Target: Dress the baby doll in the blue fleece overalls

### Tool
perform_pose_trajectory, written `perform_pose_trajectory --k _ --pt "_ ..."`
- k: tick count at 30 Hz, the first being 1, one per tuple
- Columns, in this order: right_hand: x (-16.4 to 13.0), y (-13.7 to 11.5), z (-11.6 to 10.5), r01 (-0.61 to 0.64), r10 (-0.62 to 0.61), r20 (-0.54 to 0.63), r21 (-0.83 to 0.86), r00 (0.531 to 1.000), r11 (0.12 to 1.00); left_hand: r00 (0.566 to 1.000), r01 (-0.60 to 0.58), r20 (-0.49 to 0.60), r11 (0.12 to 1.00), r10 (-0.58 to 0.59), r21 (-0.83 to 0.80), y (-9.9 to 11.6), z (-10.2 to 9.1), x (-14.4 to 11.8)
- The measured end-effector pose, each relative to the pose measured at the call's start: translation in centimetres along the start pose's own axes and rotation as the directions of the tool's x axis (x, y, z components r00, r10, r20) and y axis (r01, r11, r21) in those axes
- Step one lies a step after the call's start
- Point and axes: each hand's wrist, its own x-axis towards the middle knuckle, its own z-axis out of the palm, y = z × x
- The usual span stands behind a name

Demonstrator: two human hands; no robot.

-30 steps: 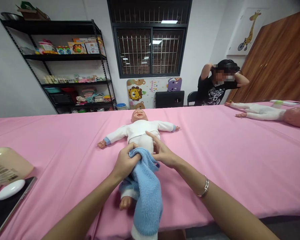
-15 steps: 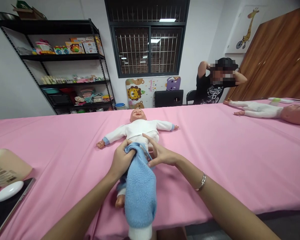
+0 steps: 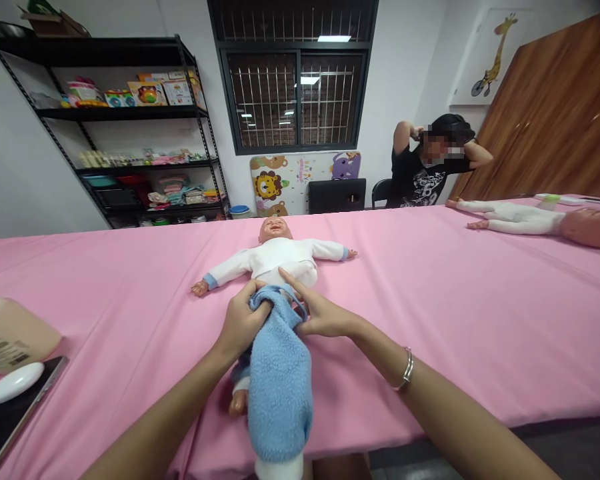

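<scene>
1. Nearest, at the table edge: blue fleece trousers [image 3: 280,380] hang down over the pink tablecloth [image 3: 455,320], white cuff at the bottom of view. One bare doll foot [image 3: 237,403] shows beside them on the left.
2. Left hand [image 3: 240,323]: fingers curled shut on the trouser waistband at the doll's left-of-view hip, thumb on top of the fleece.
3. Right hand [image 3: 323,313]: thumb and forefinger pinching the other side of the waistband, forefinger stretched toward the doll's belly; silver bangle [image 3: 405,369] on that wrist.
4. Baby doll [image 3: 277,257] lies on its back, head away from the camera, arms spread, in a white top. Waistband sits just below the belly.
5. Judgement: dressing step, trousers being drawn up to the waist. Next move calls for an even pull on both sides, with the hips slightly lifted so the fleece clears underneath.
6. Near left: phone [image 3: 10,413] with a white oval object on it.
7. Far right: second doll [image 3: 525,219]; a seated person [image 3: 430,170] behind, hands at head.
</scene>
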Motion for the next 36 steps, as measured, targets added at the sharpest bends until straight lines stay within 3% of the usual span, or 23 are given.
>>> perform_pose_trajectory --k 5,9,13,25,36 --pt "0.6 1.4 -2.0 0.074 -0.071 -0.147 0.017 0.987 0.997 0.996 -0.062 0.069 0.998 0.06 0.017 0.3 0.0 -0.3" --pt "0.9 2.6 -4.1 0.025 0.005 -0.291 0.098 0.957 0.995 0.987 -0.118 0.119 0.992 0.112 0.046 0.4 0.0 -0.4" --pt "0.8 3.4 -4.9 -0.021 0.094 -0.354 0.207 0.93 0.978 0.986 -0.138 0.104 0.988 0.13 0.07 0.1 -0.1 -0.2" --pt "0.3 3.5 -5.2 -0.109 0.212 -0.193 0.44 0.958 0.891 0.998 -0.043 -0.049 0.991 0.049 0.127 -1.5 -0.3 0.7" --pt "0.5 3.5 -4.8 -0.046 0.115 -0.175 0.358 0.978 0.933 0.998 -0.037 -0.039 0.992 0.042 0.12 -1.5 -0.2 0.8"
